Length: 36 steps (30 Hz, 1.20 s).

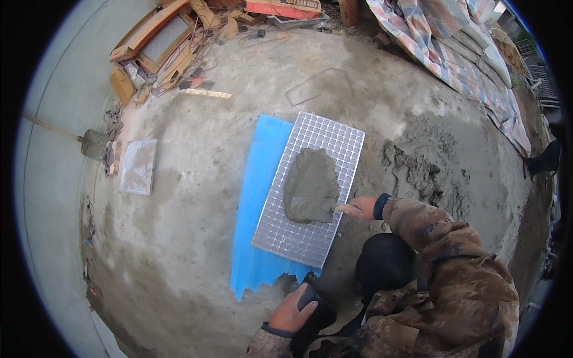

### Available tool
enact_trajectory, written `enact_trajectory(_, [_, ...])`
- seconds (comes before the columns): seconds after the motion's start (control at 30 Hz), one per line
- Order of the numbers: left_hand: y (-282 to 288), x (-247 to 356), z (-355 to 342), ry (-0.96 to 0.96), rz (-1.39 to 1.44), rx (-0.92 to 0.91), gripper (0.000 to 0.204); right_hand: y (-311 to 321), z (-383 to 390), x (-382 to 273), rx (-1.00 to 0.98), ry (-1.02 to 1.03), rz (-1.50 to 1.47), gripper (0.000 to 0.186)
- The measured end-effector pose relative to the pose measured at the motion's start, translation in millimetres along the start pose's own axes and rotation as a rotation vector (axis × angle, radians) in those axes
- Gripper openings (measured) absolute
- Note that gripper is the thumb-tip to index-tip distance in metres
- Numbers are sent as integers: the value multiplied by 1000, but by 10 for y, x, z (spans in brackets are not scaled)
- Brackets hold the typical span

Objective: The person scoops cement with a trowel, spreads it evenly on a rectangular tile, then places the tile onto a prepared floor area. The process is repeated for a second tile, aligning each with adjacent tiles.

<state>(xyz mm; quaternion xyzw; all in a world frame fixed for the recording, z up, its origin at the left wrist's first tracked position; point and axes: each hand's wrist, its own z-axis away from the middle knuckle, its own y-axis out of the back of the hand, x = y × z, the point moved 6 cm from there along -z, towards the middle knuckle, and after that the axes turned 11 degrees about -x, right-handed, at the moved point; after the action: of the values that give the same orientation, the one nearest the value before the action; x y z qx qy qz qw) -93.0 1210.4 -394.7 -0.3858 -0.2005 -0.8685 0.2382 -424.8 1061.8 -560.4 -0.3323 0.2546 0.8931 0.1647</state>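
A grey tile (286, 237) lies on a blue sheet (255, 179), its gridded face up. A thick patch of wet mortar (310, 173) covers the tile's middle. My right hand (361, 207) is closed round the handle of a trowel (313, 209), whose blade lies flat on the near end of the mortar. Below the tile's near end, my left hand (291, 311) rests against my dark boot or knee (316, 307), thumb apart from the fingers and with no tool visible in it. Its fingertips are partly hidden.
Wet mortar (427, 167) is spread on the floor at right, near a striped tarp (453, 65). At left are a flat, plastic-wrapped panel (138, 167) and a shovel (94, 143) by the wall. Torn cardboard (173, 51) and a wood strip (208, 93) lie farther back.
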Motion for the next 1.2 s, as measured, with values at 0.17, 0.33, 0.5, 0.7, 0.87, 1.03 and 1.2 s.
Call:
enact_trajectory(0.17, [-49, -58, 66, 52, -54, -24, 67, 173, 165, 201, 103, -69, -37, 57])
enact_trajectory(0.33, [-48, -87, 127, 43, -46, -1, 66, 331, 184, -13, 210, -277, -449, 75])
enact_trajectory(0.5, [-22, -62, 168, 27, -41, -11, 66, 481, 32, -253, 222, -374, -625, 79])
enact_trajectory(0.7, [-5, -49, 190, 13, -31, -10, 65, -35, 17, -280, -113, -358, -467, 81])
enact_trajectory(0.87, [23, -7, 111, -26, -40, -9, 65, -187, -231, -243, -107, 28, 147, 73])
enact_trajectory(1.03, [17, -90, 169, 50, -13, -11, 65, 38, 269, 263, 124, -135, 174, 64])
enact_trajectory(1.2, [-15, -183, 226, 68, 37, -13, 65, -508, 479, 536, -5, -381, -490, 63])
